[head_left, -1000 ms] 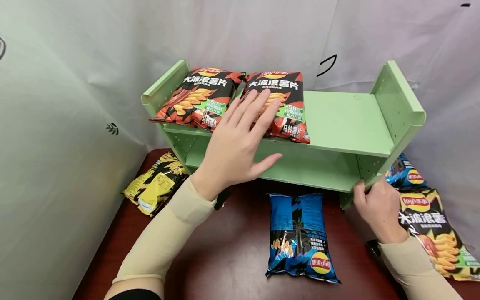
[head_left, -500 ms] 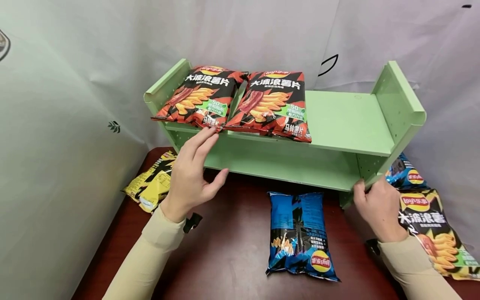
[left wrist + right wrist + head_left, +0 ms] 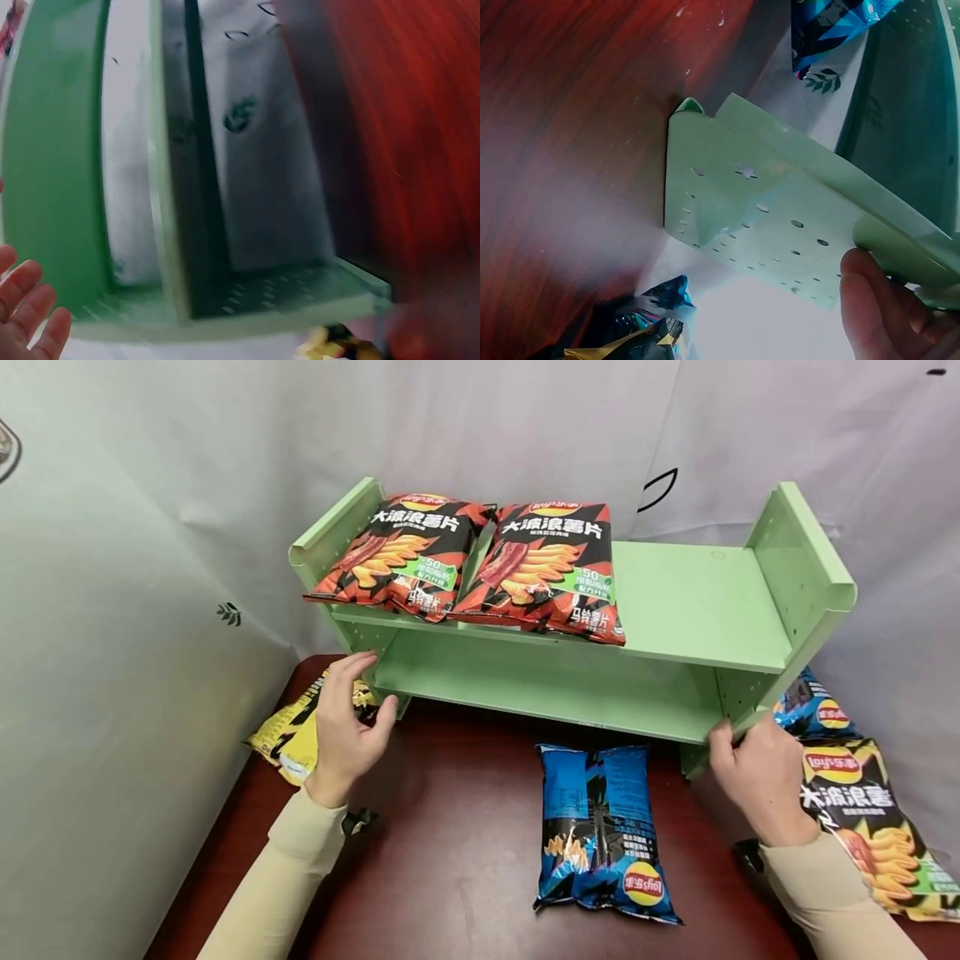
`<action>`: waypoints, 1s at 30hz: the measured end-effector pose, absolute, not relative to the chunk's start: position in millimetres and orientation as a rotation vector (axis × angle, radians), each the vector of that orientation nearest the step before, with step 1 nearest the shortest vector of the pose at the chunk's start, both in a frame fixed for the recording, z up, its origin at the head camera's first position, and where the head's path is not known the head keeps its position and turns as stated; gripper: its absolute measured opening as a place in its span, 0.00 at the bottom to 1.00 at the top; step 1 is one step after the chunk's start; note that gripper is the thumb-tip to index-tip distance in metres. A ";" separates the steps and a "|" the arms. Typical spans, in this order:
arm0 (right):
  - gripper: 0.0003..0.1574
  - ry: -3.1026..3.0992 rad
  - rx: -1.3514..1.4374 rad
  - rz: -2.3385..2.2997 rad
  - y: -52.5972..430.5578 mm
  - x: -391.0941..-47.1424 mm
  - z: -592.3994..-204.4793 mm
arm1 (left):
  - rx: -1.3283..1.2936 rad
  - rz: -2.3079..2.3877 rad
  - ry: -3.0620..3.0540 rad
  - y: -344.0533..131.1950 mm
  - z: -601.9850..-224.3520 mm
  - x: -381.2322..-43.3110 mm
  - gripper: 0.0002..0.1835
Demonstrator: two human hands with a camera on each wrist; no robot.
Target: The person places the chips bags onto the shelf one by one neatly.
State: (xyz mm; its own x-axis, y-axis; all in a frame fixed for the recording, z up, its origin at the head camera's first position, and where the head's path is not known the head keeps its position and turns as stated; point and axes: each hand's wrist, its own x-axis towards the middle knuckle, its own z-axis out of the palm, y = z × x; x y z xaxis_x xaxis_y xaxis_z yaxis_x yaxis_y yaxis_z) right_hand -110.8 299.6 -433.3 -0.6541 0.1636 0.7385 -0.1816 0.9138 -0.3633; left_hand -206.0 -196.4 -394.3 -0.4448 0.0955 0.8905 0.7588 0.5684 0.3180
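A: How do the hands stand, nearest the camera?
B: The right hand (image 3: 761,781), at lower right, grips the side panel of a light-green, two-tier, perforated shelf (image 3: 697,602). The left hand (image 3: 347,739), left of centre, holds nothing, its thumb spread from its fingers.
A: Which step is that?
B: Steadying the shelf, it seems, with the other hand free. A next move on any bag would probably call for a light left-hand grasp and a firm right-hand hold.
A: What can be read?
B: At lower centre, on the dark red-brown counter (image 3: 465,860), a blue-and-black plastic chip bag (image 3: 596,827) lies back upward; its badge reads "Lay's 乐事", its small print is illegible. At the right edge, a black-and-yellow chip bag (image 3: 888,852) shows "大波浪薯".
A: Farther off?
B: Just by the left hand, a glossy yellow-and-black chip bag (image 3: 296,739) has no legible lettering. On the top tier, at upper left and upper centre, two red-and-black chip bags (image 3: 543,568) read "大波浪薯片", "-50" and "马铃薯片". Behind hangs a pale printed curtain (image 3: 562,427).
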 end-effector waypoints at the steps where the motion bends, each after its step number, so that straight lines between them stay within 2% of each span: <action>1: 0.15 -2.231 0.016 0.525 300.1 -110.7 -432.9 | -0.662 -0.934 -1.906 -200.3 -397.7 -209.1 0.30; 11: 0.29 -2.327 -0.039 0.615 300.1 -85.2 -434.6 | -0.390 -1.167 -1.916 -219.4 -410.5 -225.8 0.22; 17: 0.31 -2.248 -0.070 0.664 286.5 -54.9 -441.6 | -0.375 -1.430 -2.063 -217.1 -406.4 -224.8 0.27; 22: 0.28 -2.310 0.130 0.538 272.1 -36.3 -442.4 | -0.422 -1.627 -2.109 -229.3 -423.8 -238.4 0.29; 30: 0.35 -2.551 0.478 0.495 241.7 -13.0 -444.6 | -0.446 -1.667 -2.164 -221.6 -412.5 -230.7 0.27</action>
